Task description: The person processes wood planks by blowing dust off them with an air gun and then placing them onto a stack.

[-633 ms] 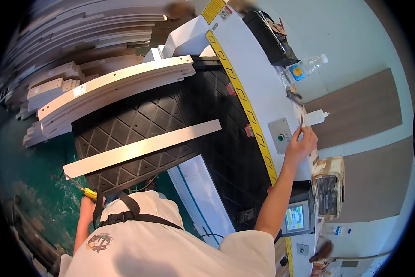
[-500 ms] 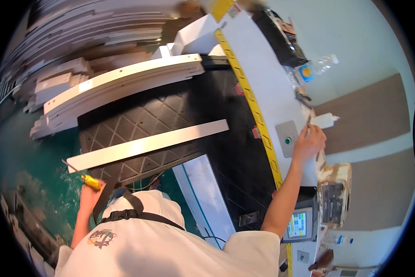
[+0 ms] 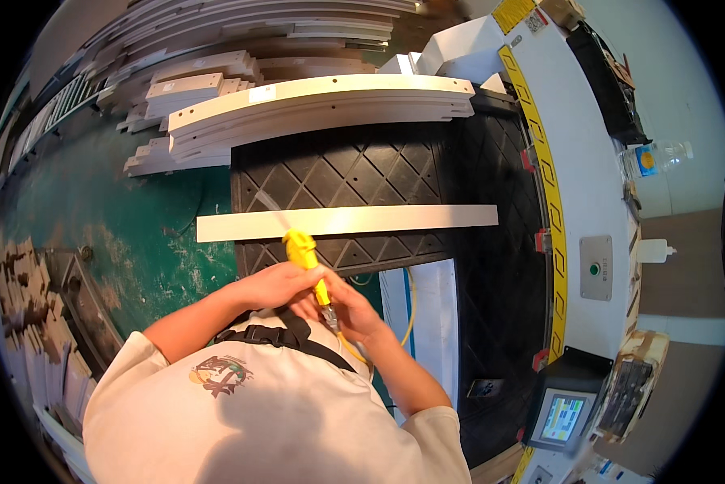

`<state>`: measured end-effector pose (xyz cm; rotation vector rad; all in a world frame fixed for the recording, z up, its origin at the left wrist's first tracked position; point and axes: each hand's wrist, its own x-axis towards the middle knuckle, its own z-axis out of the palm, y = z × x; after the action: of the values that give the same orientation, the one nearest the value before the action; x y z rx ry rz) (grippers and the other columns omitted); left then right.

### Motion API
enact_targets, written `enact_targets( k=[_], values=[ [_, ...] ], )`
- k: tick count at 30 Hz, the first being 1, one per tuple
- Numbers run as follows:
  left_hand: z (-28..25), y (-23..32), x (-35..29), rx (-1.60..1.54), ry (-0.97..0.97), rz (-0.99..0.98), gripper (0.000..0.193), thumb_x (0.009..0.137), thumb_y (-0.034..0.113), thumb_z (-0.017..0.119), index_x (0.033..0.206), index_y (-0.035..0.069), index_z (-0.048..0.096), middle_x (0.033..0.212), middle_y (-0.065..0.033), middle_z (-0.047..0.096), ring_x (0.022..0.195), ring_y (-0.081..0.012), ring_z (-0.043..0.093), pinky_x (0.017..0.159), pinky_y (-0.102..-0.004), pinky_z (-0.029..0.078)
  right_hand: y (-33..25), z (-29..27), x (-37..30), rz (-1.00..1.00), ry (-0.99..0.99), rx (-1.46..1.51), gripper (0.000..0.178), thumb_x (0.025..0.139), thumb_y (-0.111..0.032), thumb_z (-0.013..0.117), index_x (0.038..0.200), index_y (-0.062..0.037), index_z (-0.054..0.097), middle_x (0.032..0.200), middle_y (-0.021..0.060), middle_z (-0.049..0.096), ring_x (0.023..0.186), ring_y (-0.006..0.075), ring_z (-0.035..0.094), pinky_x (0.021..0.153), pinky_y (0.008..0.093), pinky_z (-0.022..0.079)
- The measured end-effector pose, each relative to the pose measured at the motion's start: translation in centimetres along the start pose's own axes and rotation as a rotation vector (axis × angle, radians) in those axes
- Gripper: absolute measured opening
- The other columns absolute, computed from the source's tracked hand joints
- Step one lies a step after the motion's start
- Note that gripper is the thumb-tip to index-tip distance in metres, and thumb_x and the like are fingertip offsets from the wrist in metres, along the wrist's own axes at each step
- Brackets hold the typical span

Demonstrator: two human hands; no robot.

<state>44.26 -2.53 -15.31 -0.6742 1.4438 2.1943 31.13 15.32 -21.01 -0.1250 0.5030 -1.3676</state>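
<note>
In front of my body, both hands come together at a yellow air blow gun (image 3: 302,250). Its thin nozzle points up and away, passing over a long pale board (image 3: 395,219) that lies across the black ribbed table. My left hand (image 3: 274,285) is closed on the gun's handle. My right hand (image 3: 353,310) is closed around the lower part of the handle, near the metal hose coupling; some of its fingers are hidden. A yellow hose (image 3: 412,302) loops from the coupling past my right forearm.
Stacked curved boards (image 3: 322,95) lie along the table's far edge. At right runs a white machine side with yellow edging (image 3: 544,202), a green button panel (image 3: 595,269) and a screen (image 3: 562,417). A white panel (image 3: 431,323) stands below the table's near edge. More boards lie lower left.
My right hand has left the machine ledge at right and joined my left at the blow gun. The gun has come from the board's left end to in front of me. The view has turned.
</note>
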Motion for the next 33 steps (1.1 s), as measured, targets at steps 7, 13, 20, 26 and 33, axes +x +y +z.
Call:
enact_targets(
  k=[7, 13, 20, 26, 33],
  values=[
    [-11.8, -6.8, -5.8, 0.506, 0.797, 0.201, 0.036, 0.098, 0.029, 0.069, 0.122, 0.001, 0.072, 0.117, -0.0185, 0.075, 0.101, -0.0307, 0.073, 0.093, -0.0400, 0.056, 0.7, 2.8, 0.8, 0.154, 0.174, -0.287, 0.058, 0.111, -0.037, 0.051, 0.160, -0.0091, 0.037, 0.129, 0.0057, 0.066, 0.121, 0.0122, 0.059, 0.100, 0.0322, 0.049],
    [-19.9, -15.5, -7.8, 1.138, 0.958, 0.201, 0.088, 0.071, 0.008, 0.085, 0.150, 0.007, 0.047, 0.159, -0.0209, 0.039, 0.145, -0.0427, 0.039, 0.118, -0.0502, 0.040, -7.2, -1.9, -6.1, -0.018, 1.026, -0.597, 0.035, 0.106, -0.046, 0.056, 0.112, -0.0123, 0.060, 0.090, 0.0027, 0.065, 0.074, 0.0143, 0.063, 0.061, 0.0308, 0.049],
    [-22.5, -16.7, -5.6, 1.134, 0.967, 0.362, 0.081, 0.064, -0.003, 0.079, 0.141, 0.007, 0.055, 0.146, -0.0142, 0.050, 0.139, -0.0410, 0.045, 0.110, -0.0456, 0.047, -14.8, -4.4, -15.8, -0.214, 1.543, -0.784, 0.026, 0.108, -0.038, 0.057, 0.108, -0.0124, 0.063, 0.071, -0.0029, 0.059, 0.055, 0.0082, 0.053, 0.046, 0.0260, 0.038],
    [-24.4, -12.1, -8.3, 0.715, 0.459, 0.187, 0.047, 0.087, 0.018, 0.075, 0.129, 0.002, 0.059, 0.099, -0.0097, 0.069, 0.094, -0.0267, 0.072, 0.082, -0.0411, 0.059, -7.3, 4.2, -4.1, 0.349, 0.563, -1.023, 0.038, 0.107, -0.037, 0.060, 0.132, -0.0094, 0.062, 0.085, 0.0003, 0.064, 0.076, 0.0104, 0.058, 0.072, 0.0297, 0.049],
    [-24.3, -17.2, -6.2, -0.169, 0.654, -0.040, 0.055, 0.107, 0.057, 0.051, 0.113, 0.005, 0.067, 0.083, -0.0021, 0.067, 0.060, -0.0121, 0.063, 0.057, -0.0244, 0.051, -5.1, 8.0, 5.6, 0.461, 0.054, -1.315, 0.066, 0.105, -0.048, 0.059, 0.155, -0.0076, 0.047, 0.108, 0.0122, 0.070, 0.095, 0.0193, 0.066, 0.087, 0.0338, 0.053]
  ],
)
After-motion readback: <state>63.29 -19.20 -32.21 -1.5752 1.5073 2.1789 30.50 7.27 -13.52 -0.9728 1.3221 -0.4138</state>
